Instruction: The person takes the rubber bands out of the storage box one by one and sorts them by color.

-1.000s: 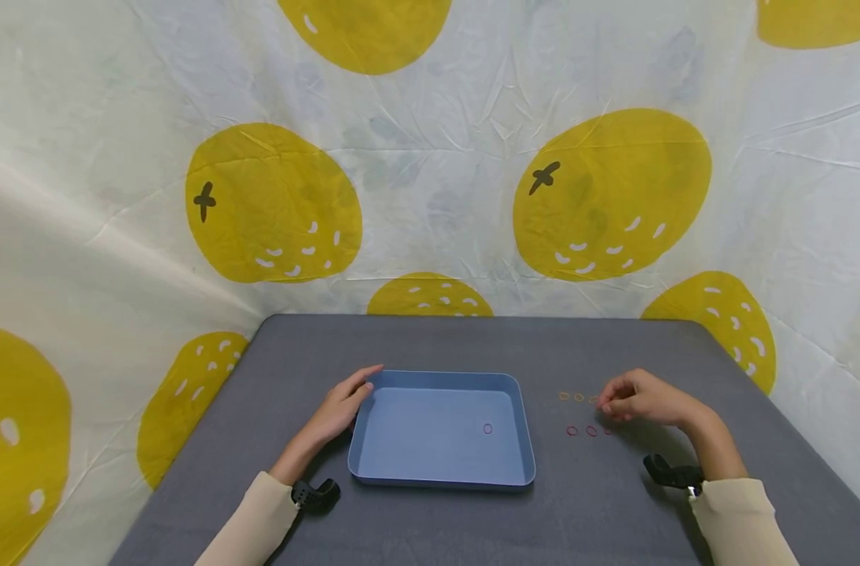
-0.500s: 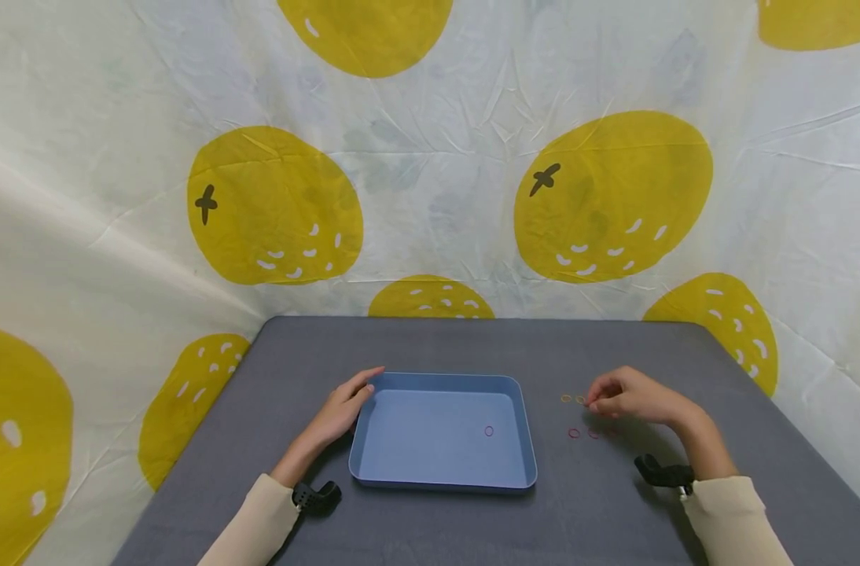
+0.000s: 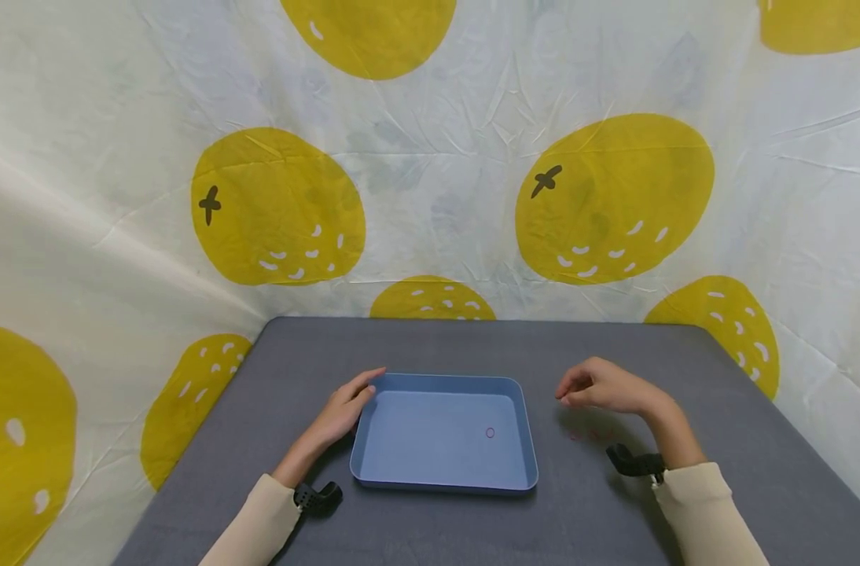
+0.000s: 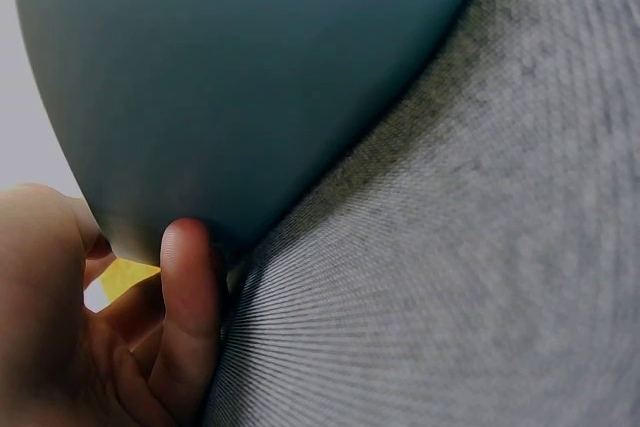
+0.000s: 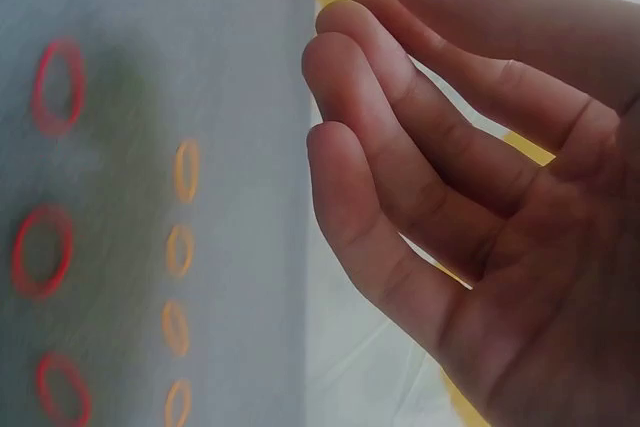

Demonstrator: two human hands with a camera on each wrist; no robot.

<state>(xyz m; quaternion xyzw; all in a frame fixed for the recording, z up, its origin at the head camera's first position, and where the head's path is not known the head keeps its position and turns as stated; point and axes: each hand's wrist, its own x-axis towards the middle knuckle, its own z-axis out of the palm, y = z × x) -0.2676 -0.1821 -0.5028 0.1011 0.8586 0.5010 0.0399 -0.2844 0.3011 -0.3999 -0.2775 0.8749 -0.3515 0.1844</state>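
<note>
A shallow blue tray lies on the grey table with a single thin red ring inside. At its far left corner, my left hand holds the tray, thumb at the rim and fingertips against the outer wall. My right hand hovers right of the tray with fingers loosely bent; no object shows between thumb and fingers in the right wrist view. Below it, red rings and a row of several smaller yellow rings, like rubber bands, lie on the table. The hand hides the yellow row in the head view.
The grey table reaches back to a white cloth printed with big yellow fruit. A black wrist strap sits on the right forearm and another on the left.
My right hand has moved left along the yellow rings towards the tray and lifted slightly, and it now covers that row. My left hand and the tray stay in place.
</note>
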